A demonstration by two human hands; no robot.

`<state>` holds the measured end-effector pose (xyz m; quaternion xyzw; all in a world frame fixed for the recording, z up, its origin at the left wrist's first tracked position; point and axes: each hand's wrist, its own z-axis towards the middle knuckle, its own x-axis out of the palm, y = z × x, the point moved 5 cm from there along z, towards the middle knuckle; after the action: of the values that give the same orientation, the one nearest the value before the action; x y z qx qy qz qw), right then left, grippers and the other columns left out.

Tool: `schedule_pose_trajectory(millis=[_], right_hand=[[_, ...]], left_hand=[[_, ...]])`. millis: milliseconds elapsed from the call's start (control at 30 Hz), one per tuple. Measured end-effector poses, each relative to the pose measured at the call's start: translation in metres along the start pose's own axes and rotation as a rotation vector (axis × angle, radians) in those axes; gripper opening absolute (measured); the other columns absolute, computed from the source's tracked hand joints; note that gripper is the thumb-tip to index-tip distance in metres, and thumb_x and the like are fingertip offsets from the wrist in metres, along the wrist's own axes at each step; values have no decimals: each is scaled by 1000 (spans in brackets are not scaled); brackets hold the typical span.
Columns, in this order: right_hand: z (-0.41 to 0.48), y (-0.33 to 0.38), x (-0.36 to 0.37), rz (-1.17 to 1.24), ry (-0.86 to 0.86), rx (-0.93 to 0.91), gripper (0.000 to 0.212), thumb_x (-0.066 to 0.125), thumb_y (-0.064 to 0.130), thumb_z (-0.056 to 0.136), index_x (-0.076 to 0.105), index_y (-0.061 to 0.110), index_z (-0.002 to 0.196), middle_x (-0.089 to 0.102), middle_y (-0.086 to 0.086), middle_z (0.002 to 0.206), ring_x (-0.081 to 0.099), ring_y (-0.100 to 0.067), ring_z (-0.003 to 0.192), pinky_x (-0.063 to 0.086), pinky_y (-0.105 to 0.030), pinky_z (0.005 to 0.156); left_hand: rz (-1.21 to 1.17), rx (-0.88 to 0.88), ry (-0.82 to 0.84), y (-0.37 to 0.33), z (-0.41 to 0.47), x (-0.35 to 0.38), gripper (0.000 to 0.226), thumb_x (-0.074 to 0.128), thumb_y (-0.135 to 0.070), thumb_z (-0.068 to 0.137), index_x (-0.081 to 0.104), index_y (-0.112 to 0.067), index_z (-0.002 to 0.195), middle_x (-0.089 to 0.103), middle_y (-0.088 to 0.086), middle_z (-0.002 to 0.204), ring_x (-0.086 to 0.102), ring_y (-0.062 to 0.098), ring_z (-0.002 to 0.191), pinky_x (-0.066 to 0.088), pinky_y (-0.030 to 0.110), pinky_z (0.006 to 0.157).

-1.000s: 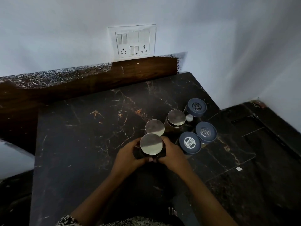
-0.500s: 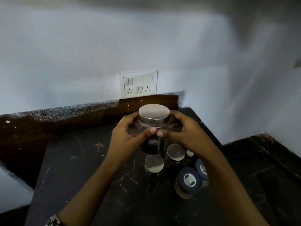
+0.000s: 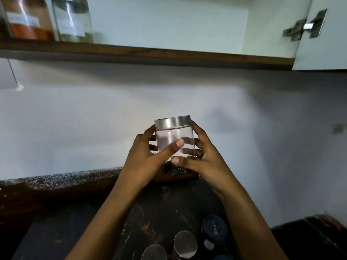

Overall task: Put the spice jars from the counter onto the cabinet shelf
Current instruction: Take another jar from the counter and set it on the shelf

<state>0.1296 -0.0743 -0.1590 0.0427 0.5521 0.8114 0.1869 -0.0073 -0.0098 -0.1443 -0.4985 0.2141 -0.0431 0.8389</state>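
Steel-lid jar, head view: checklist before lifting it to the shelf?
1. Two-handed grip: left hand and right hand both wrap the steel-lid jar: ok.
2. Lid seated flush: ok.
3. Jar upright: ok, slight tilt only.
4. Cabinet door swung clear at the right: ok.
5. Free spot on the shelf, right of the green-filled jar: ok.
6. Jar above the shelf edge: not ok, it sits well below.
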Motion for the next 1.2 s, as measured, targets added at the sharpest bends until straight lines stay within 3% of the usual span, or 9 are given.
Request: schedule_pose_trajectory(millis=[67, 200, 400, 533, 667, 833, 967, 1100, 1200], right_hand=[[1, 3, -8, -80, -46, -41, 95, 82, 26, 67, 26, 50, 139, 49, 17, 125, 55, -7, 110, 52, -22, 84], [-4, 8, -24, -185, -81, -91, 95, 80, 34, 67, 22, 45, 141, 44, 18, 125, 51, -2, 108, 48, -15, 80], [-5, 16, -53, 10, 129, 1, 81, 78, 45, 62, 33, 53, 129, 51, 30, 112, 57, 5, 99, 47, -7, 73], [-3, 15, -62, 3, 13, -40, 80, 82, 37, 64, 35, 52, 127, 53, 22, 116, 60, 2, 99, 49, -12, 75], [-7, 15, -62, -178, -58, -120, 91, 81, 39, 62, 25, 50, 133, 40, 41, 107, 54, 14, 92, 44, 1, 66], [-4, 12, -78, 28, 46, -5, 91, 68, 52, 57, 30, 44, 139, 49, 22, 122, 53, 8, 101, 45, -10, 78], [-1, 5, -82, 102, 96, 52, 81, 75, 56, 52, 49, 41, 127, 61, 9, 122, 57, -13, 116, 45, -38, 103], [-3, 3, -83, 39, -45, 6, 77, 78, 46, 55, 43, 46, 124, 56, 20, 116, 59, -2, 103, 50, -21, 83], [-7, 5, -81, -97, -66, -58, 79, 83, 42, 60, 35, 55, 120, 48, 32, 114, 55, 5, 103, 49, -17, 83]], left_hand=[[49, 22, -1, -9, 1, 11, 79, 66, -67, 64, 42, -37, 133, 53, -9, 121, 58, 1, 92, 50, 19, 70], [-59, 9, 19, -15, 9, 24, 79, 71, -66, 54, 54, -35, 125, 65, -12, 111, 68, 10, 91, 57, 37, 83], [-384, -82, 132, -28, 16, 37, 57, 68, -45, 65, 63, -21, 117, 71, -1, 108, 68, 18, 100, 58, 34, 78], [-218, -44, 96, -36, 15, 49, 65, 72, -61, 65, 56, -32, 120, 65, -10, 111, 66, 11, 99, 56, 31, 79], [-103, -9, 19, -41, 15, 60, 63, 72, -63, 63, 49, -38, 116, 60, -12, 108, 66, 8, 90, 57, 28, 74], [-339, -95, 86, -34, 20, 64, 69, 79, -48, 63, 55, -22, 123, 65, 2, 115, 67, 18, 99, 58, 33, 78], [-462, -154, 171, -33, 20, 75, 55, 67, -50, 64, 65, -21, 111, 68, 3, 116, 66, 23, 105, 55, 31, 76], [-363, -140, 117, -33, 18, 81, 81, 66, -52, 59, 50, -21, 132, 61, 2, 119, 64, 13, 102, 57, 22, 69], [-358, -114, 93, -30, 18, 85, 88, 68, -49, 58, 44, -19, 137, 59, 3, 120, 64, 13, 100, 56, 19, 63]])
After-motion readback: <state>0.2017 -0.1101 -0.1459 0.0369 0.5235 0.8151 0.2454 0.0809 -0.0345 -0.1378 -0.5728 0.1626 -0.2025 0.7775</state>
